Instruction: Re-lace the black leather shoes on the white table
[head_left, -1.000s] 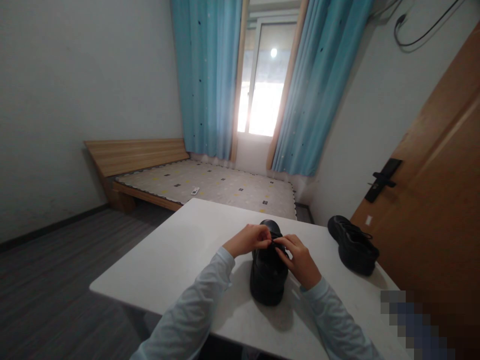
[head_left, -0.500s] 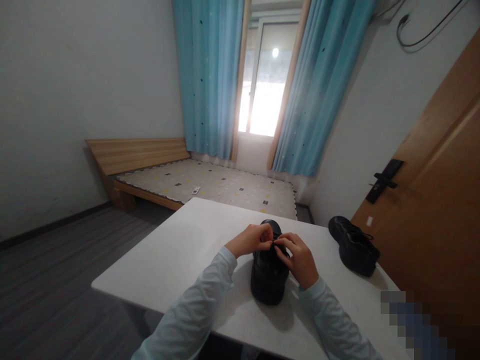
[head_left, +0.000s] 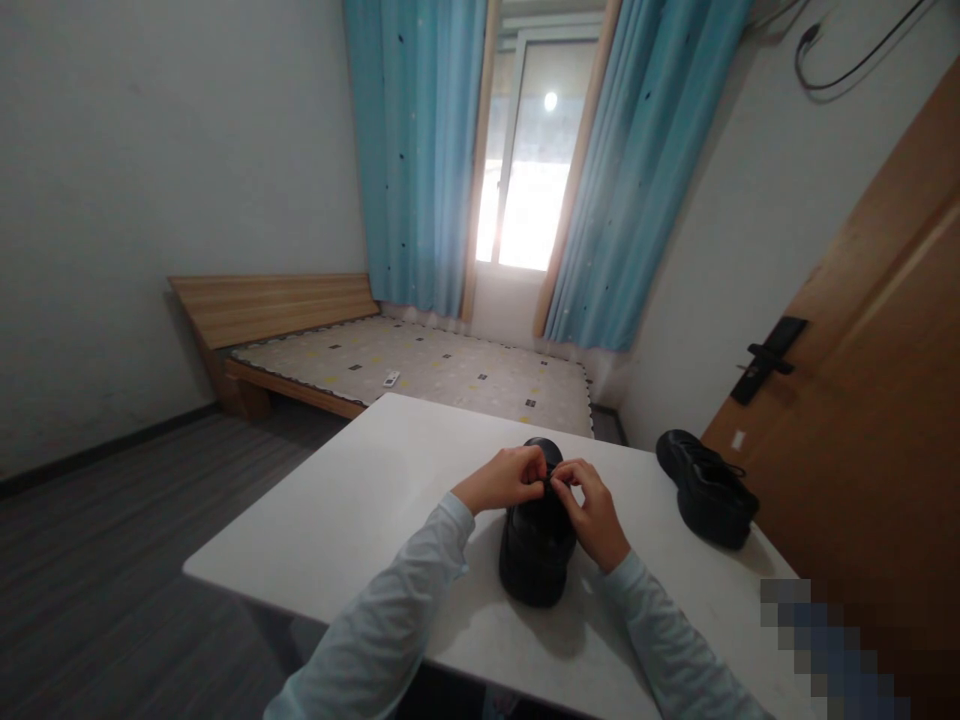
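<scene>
A black shoe [head_left: 534, 560] stands upright on the white table, its heel toward me and its toe pointing away. Over its lacing, my left hand [head_left: 514, 475] reaches in from the left with thumb and fingers pinched on the black shoelace. From the other side my right hand [head_left: 592, 510] pinches the shoelace too, its fingertips almost meeting those of the left. The lace itself is dark and mostly hidden by the fingers. A second black shoe [head_left: 709, 490], with laces across its top, rests near the table's right edge.
The white table [head_left: 322, 500] has its far edge close to a bed [head_left: 450, 370], where a small white remote-like object [head_left: 391, 379] lies. A wooden door [head_left: 862, 400] with a black handle is at the right. Blue curtains [head_left: 420, 150] hang by the window.
My right hand has shifted slightly left, and its fingers are bent more closely at the lacing. My left hand and both shoes stay about where they were.
</scene>
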